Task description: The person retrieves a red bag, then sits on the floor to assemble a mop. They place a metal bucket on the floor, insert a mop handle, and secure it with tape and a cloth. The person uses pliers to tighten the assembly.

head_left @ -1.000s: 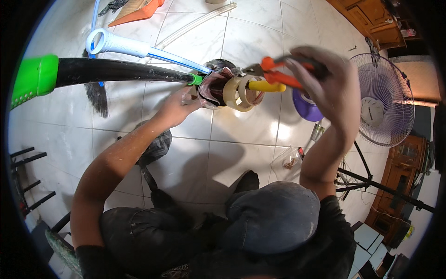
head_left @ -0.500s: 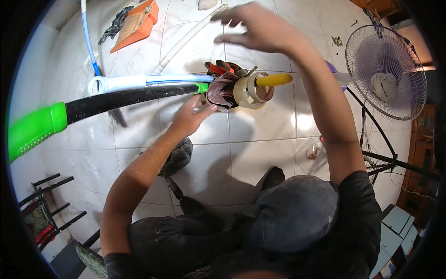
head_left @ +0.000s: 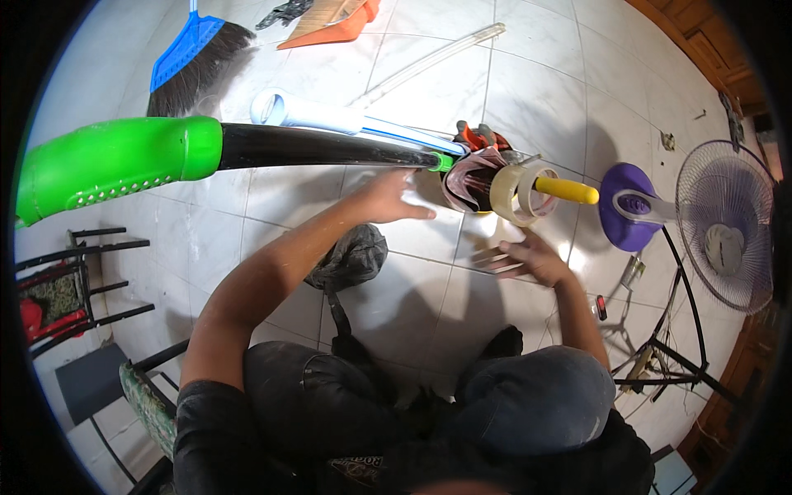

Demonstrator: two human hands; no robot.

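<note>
My left hand (head_left: 389, 198) is open, thumb and fingers apart. It is just left of an upright bundle of tools whose container is mostly hidden. My right hand (head_left: 526, 257) is open too, fingers stretched, on the near right side of the bundle and holding nothing. Out of the bundle rise a long black shaft with a bright green grip (head_left: 124, 161), a white and blue pole (head_left: 318, 113) and a yellow handle (head_left: 568, 190). Rolls of tape (head_left: 513, 200) sit around the yellow handle. A brownish crumpled sheet (head_left: 462, 188) and orange-and-black gloves (head_left: 481, 137) are tucked in.
A blue broom (head_left: 194, 62), an orange dustpan (head_left: 334, 29) and a clear tube (head_left: 433, 62) lie beyond. A black plastic bag (head_left: 353, 257) rests near my left forearm. At right stand a purple fan (head_left: 724, 227) and a black metal frame (head_left: 689, 363); chairs (head_left: 78, 285) are at left.
My right hand has come down from above the far side of the bundle to its near right side. My left hand has drawn off the bundle. The view has shifted, showing the broom head.
</note>
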